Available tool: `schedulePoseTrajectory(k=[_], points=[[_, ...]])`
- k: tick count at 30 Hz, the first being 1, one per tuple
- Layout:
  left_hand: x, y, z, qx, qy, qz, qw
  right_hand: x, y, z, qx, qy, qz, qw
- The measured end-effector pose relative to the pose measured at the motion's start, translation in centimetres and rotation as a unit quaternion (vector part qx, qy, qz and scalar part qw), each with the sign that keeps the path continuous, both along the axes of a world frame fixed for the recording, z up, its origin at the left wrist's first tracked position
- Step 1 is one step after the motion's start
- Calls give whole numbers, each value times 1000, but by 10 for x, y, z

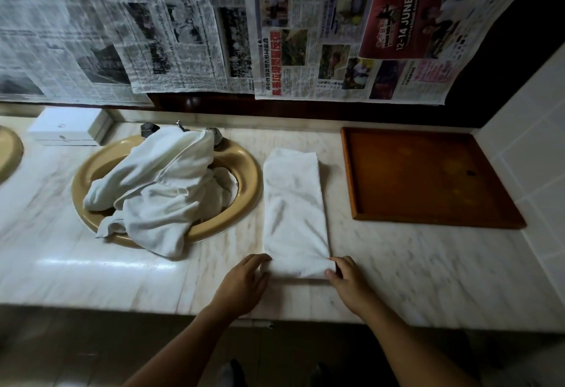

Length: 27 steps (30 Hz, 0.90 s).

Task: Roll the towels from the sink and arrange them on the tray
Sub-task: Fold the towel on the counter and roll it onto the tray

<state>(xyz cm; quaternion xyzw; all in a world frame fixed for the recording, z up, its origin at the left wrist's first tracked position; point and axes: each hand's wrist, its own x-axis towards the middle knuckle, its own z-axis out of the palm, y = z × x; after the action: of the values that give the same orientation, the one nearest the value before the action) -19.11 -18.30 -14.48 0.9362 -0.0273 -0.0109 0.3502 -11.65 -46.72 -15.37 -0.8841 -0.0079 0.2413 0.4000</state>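
Observation:
A white towel [294, 212] lies folded into a long strip on the marble counter [412, 267], between the sink and the tray. My left hand [244, 282] holds its near left corner and my right hand [347, 276] pinches its near right corner. More white towels [159, 188] are heaped loosely in the tan round sink [247, 172], spilling over its front rim. The brown wooden tray [428, 175] sits at the right with nothing on it.
Newspaper sheets [275, 26] cover the wall behind the counter. A white box [67, 127] stands at the back left. Tap handles [149, 130] poke out behind the towel heap. A tiled wall [538, 130] closes the right side. A second sink [9, 151] shows at the far left.

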Motion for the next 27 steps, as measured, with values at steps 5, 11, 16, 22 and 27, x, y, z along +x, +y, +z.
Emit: schedulePoseTrajectory(k=[5, 11, 16, 22, 27], points=[[0, -3, 1, -49, 45, 50, 997, 0, 8, 2, -21, -28, -27, 999], [6, -6, 0, -62, 64, 67, 994, 3, 13, 8, -49, -55, -30, 997], [15, -10, -2, -60, 92, 93, 990, 5, 14, 15, -28, -82, -46, 995], [27, -15, 2, -48, 134, 114, 983, 0, 21, 9, 13, -143, -55, 988], [25, -17, 3, -55, 147, 137, 978, -3, 7, 9, 31, -153, -17, 988]])
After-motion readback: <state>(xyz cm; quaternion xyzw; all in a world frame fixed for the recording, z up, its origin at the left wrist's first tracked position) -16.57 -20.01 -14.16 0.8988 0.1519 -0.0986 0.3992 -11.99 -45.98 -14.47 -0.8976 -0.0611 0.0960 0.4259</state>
